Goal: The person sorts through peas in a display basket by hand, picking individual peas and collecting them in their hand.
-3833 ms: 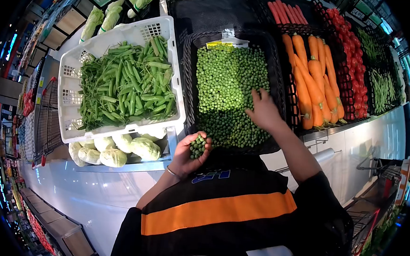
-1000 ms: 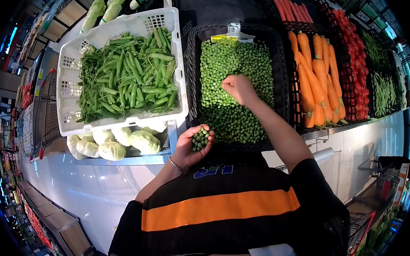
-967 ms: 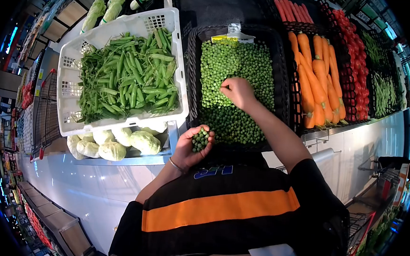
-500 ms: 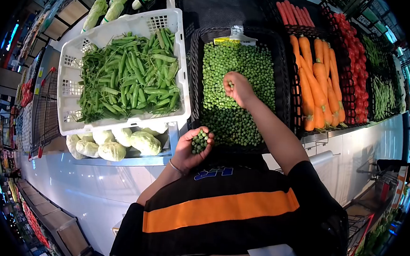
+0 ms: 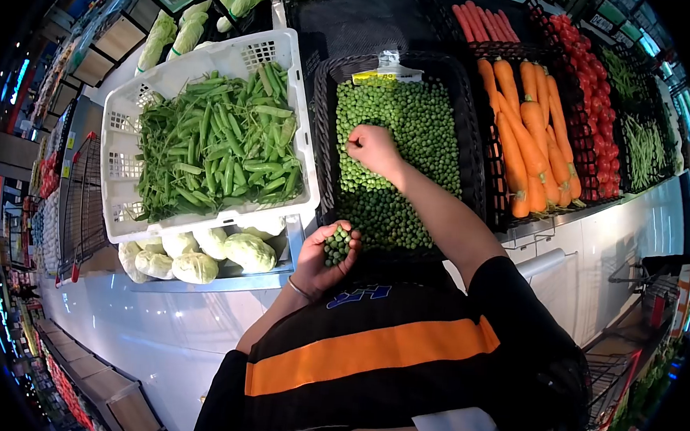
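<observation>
Cupped at the front left corner of the black basket (image 5: 321,147), my left hand (image 5: 322,261) holds several green peas (image 5: 337,247) in its palm. My right hand (image 5: 374,149) is over the loose peas (image 5: 424,141) that fill the basket, left of their middle. Its fingers are pinched together, and whatever is between them is too small to make out. A yellow and white price tag (image 5: 387,74) sits at the basket's back edge.
To the left stands a white crate (image 5: 202,229) of pea pods (image 5: 223,145), with pale cabbages (image 5: 249,252) below it. Carrots (image 5: 530,140) and red tomatoes (image 5: 593,104) lie in black baskets on the right. A shopping cart (image 5: 83,207) is at far left.
My right hand has shifted left over the peas since half a second ago; earlier its fingers were spread at the right side. My left hand still holds its peas.
</observation>
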{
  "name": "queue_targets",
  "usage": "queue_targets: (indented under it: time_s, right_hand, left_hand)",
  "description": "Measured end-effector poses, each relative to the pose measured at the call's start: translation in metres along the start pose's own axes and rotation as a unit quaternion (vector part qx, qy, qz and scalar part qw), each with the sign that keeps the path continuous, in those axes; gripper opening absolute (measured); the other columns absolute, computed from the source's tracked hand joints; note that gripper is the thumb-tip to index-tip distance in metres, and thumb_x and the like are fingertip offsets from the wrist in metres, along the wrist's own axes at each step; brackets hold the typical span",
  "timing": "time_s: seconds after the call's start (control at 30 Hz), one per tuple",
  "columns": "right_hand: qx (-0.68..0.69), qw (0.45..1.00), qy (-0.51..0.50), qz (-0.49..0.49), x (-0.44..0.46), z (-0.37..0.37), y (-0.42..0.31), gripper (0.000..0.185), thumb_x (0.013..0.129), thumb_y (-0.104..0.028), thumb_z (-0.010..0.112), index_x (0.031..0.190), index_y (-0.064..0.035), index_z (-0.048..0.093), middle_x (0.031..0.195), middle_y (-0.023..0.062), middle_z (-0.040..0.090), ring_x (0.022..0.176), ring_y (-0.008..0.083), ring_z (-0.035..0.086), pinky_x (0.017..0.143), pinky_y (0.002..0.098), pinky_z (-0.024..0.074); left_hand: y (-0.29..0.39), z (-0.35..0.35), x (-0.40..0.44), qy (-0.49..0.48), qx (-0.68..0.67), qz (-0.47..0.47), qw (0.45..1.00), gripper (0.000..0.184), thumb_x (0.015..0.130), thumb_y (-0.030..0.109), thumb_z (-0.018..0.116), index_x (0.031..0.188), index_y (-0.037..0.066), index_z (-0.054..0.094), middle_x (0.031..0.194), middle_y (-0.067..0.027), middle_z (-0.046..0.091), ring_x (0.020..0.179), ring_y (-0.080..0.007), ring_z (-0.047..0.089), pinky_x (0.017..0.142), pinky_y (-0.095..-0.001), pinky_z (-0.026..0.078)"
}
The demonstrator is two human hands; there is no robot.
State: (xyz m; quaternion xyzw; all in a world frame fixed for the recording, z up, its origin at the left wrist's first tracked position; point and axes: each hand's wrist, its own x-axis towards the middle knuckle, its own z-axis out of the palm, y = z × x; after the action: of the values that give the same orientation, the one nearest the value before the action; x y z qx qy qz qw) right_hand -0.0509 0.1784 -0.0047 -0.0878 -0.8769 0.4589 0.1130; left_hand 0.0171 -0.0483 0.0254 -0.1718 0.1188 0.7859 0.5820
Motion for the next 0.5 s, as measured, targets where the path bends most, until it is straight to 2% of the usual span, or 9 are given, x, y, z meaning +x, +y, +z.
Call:
queue_targets:
  time_s: [0.03,0.07,0.1,0.13,0.27,0.33,0.37,0.4,0.5]
  right_hand:
    - [0.127,0.989,-0.021,0.076,-0.005,-0.010,0.000,0.020,0.081,-0.022,0.057,0.082,-0.0021,0.061,0.072,0.0057,0.059,0.062,0.0180,0.056,0.056,0.0319,0.0446]
    - [0.125,0.989,-0.023,0.076,-0.006,-0.016,0.006,0.020,0.081,-0.022,0.057,0.082,-0.0021,0.061,0.072,0.0057,0.059,0.062,0.0180,0.056,0.056,0.0319,0.0446]
    - [0.383,0.916,-0.034,0.118,-0.007,-0.025,0.014,0.022,0.083,-0.023,0.056,0.085,-0.0020,0.060,0.067,0.0028,0.054,0.059,0.0144,0.051,0.054,0.0296,0.0421]
    - [0.612,0.774,-0.041,0.155,-0.010,-0.032,0.023,0.023,0.084,-0.025,0.056,0.088,-0.0019,0.059,0.062,-0.0001,0.049,0.056,0.0109,0.046,0.052,0.0272,0.0395]
    - [0.622,0.762,-0.052,0.172,-0.033,-0.069,0.028,0.023,0.087,-0.024,0.053,0.092,-0.0022,0.057,0.057,-0.0013,0.042,0.054,0.0083,0.040,0.051,0.0260,0.0358]
    - [0.322,0.910,-0.037,0.257,-0.049,-0.084,0.024,0.024,0.088,-0.024,0.052,0.088,-0.0020,0.061,0.060,-0.0011,0.046,0.056,0.0085,0.042,0.053,0.0272,0.0376]
    - [0.171,0.956,-0.027,0.236,-0.056,-0.087,0.016,0.022,0.086,-0.023,0.056,0.085,-0.0027,0.065,0.062,0.0001,0.050,0.056,0.0102,0.044,0.053,0.0288,0.0395]
    - [0.172,0.956,-0.027,0.236,-0.064,-0.086,0.019,0.022,0.086,-0.023,0.056,0.085,-0.0027,0.065,0.062,0.0001,0.050,0.056,0.0102,0.044,0.053,0.0288,0.0395]
    - [-0.030,0.984,-0.093,0.147,-0.089,-0.083,0.021,0.016,0.081,-0.017,0.061,0.089,-0.0054,0.067,0.064,0.0044,0.054,0.057,0.0137,0.049,0.055,0.0307,0.0413]
  left_hand:
    - [0.000,0.001,0.000,-0.008,0.006,0.002,1.000,0.018,0.088,0.018,0.048,0.093,0.002,0.052,0.092,-0.0128,0.056,0.081,-0.0208,0.058,0.070,-0.0300,0.056]
    - [0.000,0.001,0.000,-0.017,0.011,0.004,1.000,0.018,0.088,0.018,0.048,0.094,0.002,0.052,0.092,-0.0128,0.056,0.081,-0.0208,0.058,0.070,-0.0297,0.056]
    - [0.000,0.001,0.000,-0.018,0.008,0.006,1.000,0.018,0.088,0.018,0.048,0.094,0.002,0.052,0.092,-0.0128,0.056,0.081,-0.0208,0.058,0.070,-0.0297,0.056]
    - [0.000,0.001,0.001,-0.016,0.008,0.006,1.000,0.018,0.088,0.018,0.048,0.094,0.002,0.052,0.092,-0.0126,0.056,0.081,-0.0209,0.058,0.070,-0.0298,0.056]
    - [-0.002,0.004,0.002,-0.023,0.027,-0.006,0.999,0.017,0.087,0.017,0.049,0.095,0.002,0.052,0.094,-0.0124,0.055,0.084,-0.0213,0.058,0.073,-0.0311,0.055]
    - [-0.003,0.008,0.000,-0.025,0.030,-0.017,0.999,0.017,0.086,0.016,0.048,0.096,0.002,0.052,0.095,-0.0128,0.055,0.085,-0.0217,0.058,0.074,-0.0320,0.055]
    - [-0.003,0.009,0.000,-0.027,0.032,-0.026,0.999,0.017,0.086,0.014,0.048,0.096,0.002,0.053,0.096,-0.0132,0.055,0.086,-0.0221,0.058,0.075,-0.0329,0.054]
    - [-0.003,0.008,0.000,-0.026,0.032,-0.027,0.999,0.017,0.086,0.014,0.048,0.096,0.002,0.053,0.096,-0.0132,0.055,0.086,-0.0221,0.058,0.075,-0.0329,0.054]
    - [-0.006,0.005,0.001,-0.028,0.036,-0.042,0.998,0.017,0.085,0.013,0.047,0.097,0.002,0.053,0.098,-0.0142,0.055,0.088,-0.0230,0.058,0.077,-0.0336,0.054]
